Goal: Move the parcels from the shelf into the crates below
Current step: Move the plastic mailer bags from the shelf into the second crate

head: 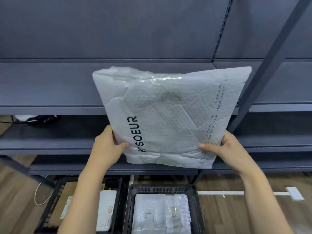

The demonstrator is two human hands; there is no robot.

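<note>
- Left hand point(108, 146) pinches the lower-left corner, thumb on front, fingers hidden behind.
- Pale grey padded plastic mailer parcel point(168, 119), held before the dark grey metal shelf point(50, 85), looks light, floppy, slick; corners suit.
- Right hand point(226, 149) pinches the lower-right corner.
- Black plastic crate point(162, 188) waits below.

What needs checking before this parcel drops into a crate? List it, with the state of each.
1. Left hand grips the parcel: ok.
2. Right hand grips its other lower corner: ok.
3. Parcel off the shelf: ok, held in front of it.
4. Right crate below the parcel: ok.
5. Room in that crate: cannot tell; a wrapped parcel already lies in it.
6. Left crate free: not ok, the left arm crosses over it.
</note>
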